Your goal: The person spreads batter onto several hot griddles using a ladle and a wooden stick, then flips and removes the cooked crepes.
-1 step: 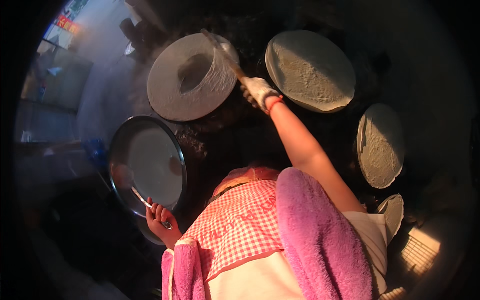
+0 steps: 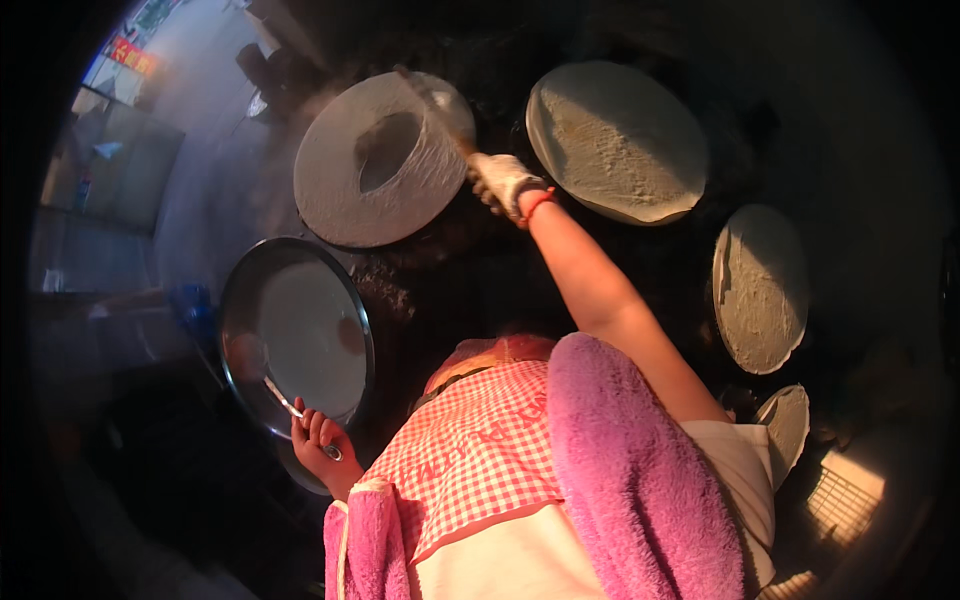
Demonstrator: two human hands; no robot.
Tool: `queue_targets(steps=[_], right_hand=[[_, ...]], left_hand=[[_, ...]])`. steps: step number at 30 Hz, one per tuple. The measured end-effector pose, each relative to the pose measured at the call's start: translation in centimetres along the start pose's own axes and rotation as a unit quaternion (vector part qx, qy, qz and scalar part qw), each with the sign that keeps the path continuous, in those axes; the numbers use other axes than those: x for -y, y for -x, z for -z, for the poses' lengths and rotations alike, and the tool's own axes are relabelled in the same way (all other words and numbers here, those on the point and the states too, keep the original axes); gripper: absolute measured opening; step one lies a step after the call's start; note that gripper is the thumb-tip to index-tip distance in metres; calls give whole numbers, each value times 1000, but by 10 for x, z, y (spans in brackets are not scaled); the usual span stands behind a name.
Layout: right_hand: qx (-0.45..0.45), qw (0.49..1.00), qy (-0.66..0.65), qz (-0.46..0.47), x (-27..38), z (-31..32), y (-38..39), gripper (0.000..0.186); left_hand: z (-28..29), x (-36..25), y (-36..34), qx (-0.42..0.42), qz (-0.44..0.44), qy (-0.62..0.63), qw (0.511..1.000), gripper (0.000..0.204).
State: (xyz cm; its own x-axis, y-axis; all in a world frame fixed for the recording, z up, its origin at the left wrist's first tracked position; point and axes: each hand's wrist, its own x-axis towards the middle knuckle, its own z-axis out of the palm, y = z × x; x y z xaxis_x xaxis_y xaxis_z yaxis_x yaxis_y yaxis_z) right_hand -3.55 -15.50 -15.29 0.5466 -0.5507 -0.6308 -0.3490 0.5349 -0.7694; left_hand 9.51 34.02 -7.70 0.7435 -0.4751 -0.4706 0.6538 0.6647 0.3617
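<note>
My right hand (image 2: 500,185), in a pale glove, grips a wooden spreader (image 2: 455,130) whose far end lies over a round griddle (image 2: 340,210) at the upper middle. Pale batter covers that griddle in a ring around a bare oval patch. My left hand (image 2: 325,440), at the lower left, is closed on the handle of a metal ladle (image 2: 282,398), whose head reaches into a large steel bowl (image 2: 305,330) of whitish liquid. Just right of my gloved hand is another griddle topped by a pale round crepe (image 2: 615,150).
More pale crepes on round plates stand at the right (image 2: 760,285) and lower right (image 2: 785,430). A sunlit wire grid (image 2: 840,500) lies beyond them. A blue object (image 2: 195,310) is left of the bowl. Glass panes and a red sign show at the far upper left. Steam drifts behind the griddles.
My right hand and the spreader have shifted slightly left along the griddle. My left hand is nearly where it was, still holding the ladle.
</note>
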Motion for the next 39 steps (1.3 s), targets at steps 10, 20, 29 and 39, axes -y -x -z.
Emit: queue_targets(steps=[10,20,29,39], right_hand=[[-111,982,78,134,-50,-53,77,43],[-216,971,-26,100,-54,-94,75,40],[-168,979,42,104,-13,-69,60,45],[6,978,194,77,-11,-32,88,44]], left_hand=[[22,-32,-24,-88,-75,-103,988,26],[74,-61,-85,-104,-33,-107,988,19],[71,-64,-96,-126,-90,-132,979,22],[13,-17,-52,-39,-87,-256,962,36]])
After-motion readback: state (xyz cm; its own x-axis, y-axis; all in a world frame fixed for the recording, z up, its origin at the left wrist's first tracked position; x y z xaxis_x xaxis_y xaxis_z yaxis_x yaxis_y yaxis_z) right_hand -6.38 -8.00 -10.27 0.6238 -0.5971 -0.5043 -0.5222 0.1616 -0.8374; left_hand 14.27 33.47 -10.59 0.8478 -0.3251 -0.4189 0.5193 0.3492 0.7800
